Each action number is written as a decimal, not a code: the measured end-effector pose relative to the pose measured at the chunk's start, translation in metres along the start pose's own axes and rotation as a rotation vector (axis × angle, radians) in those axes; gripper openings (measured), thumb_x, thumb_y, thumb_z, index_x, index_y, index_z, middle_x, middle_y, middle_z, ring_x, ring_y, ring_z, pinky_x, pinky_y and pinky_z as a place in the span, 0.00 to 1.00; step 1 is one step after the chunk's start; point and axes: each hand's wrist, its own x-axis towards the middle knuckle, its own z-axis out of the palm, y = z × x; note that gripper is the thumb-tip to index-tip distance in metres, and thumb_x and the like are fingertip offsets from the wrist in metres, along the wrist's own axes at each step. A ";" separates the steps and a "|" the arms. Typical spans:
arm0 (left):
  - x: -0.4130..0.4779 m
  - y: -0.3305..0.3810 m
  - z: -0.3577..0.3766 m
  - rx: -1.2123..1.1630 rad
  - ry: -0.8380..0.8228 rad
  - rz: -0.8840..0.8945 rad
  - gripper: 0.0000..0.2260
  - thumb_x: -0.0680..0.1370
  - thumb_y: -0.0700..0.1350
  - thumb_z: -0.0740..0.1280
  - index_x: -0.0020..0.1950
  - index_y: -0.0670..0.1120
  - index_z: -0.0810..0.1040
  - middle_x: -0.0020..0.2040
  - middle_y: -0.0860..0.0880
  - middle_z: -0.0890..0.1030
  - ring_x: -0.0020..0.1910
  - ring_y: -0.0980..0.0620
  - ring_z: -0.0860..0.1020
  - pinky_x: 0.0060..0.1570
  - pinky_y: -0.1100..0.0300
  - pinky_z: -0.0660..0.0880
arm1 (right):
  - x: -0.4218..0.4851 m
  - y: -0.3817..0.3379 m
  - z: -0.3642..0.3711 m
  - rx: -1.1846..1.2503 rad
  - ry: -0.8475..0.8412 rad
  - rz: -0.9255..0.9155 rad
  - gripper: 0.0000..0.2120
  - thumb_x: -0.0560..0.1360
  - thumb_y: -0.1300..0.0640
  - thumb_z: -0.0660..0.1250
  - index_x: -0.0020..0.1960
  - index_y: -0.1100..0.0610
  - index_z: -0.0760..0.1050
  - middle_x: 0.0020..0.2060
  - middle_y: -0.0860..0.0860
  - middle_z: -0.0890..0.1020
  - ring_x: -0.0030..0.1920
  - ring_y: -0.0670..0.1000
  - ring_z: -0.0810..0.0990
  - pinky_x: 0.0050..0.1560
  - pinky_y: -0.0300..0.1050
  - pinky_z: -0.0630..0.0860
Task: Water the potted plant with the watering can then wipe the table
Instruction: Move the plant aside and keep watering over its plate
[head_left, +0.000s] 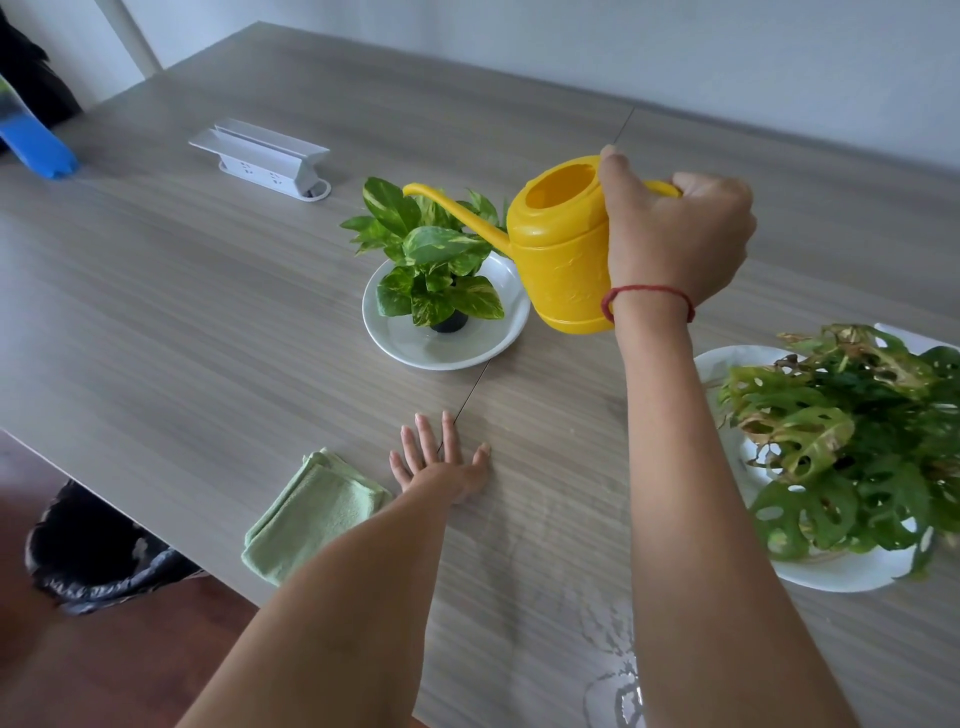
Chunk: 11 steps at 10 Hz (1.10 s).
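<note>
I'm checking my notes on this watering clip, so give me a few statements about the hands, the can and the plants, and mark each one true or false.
1. The right hand grips the yellow watering can by its handle. True.
2. The left hand holds the green cloth. False: it lies flat on the table, beside the cloth.
3. The can's spout points toward the small potted plant. True.
4. The small potted plant stands straight on the table. False: it stands on a white plate.
5. There is spilled water on the table near the person. True.
</note>
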 end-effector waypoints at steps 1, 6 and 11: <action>0.001 0.000 0.000 -0.004 -0.002 0.001 0.33 0.78 0.68 0.42 0.75 0.57 0.29 0.74 0.48 0.25 0.74 0.45 0.28 0.73 0.43 0.34 | -0.001 0.000 0.005 0.000 0.003 -0.006 0.31 0.64 0.39 0.71 0.23 0.58 0.56 0.23 0.49 0.61 0.32 0.57 0.68 0.34 0.44 0.61; -0.004 0.001 -0.005 0.014 -0.022 0.016 0.34 0.78 0.68 0.42 0.75 0.56 0.28 0.74 0.48 0.25 0.74 0.45 0.28 0.73 0.43 0.34 | 0.013 0.018 0.003 0.001 0.065 0.034 0.27 0.62 0.37 0.69 0.25 0.58 0.64 0.31 0.48 0.72 0.36 0.55 0.73 0.36 0.47 0.71; -0.006 0.002 -0.006 0.021 -0.020 0.009 0.34 0.78 0.69 0.42 0.75 0.56 0.28 0.74 0.47 0.25 0.74 0.45 0.28 0.73 0.43 0.34 | 0.009 0.026 -0.009 -0.035 0.092 0.002 0.26 0.61 0.36 0.67 0.25 0.57 0.63 0.28 0.51 0.71 0.31 0.58 0.72 0.33 0.49 0.72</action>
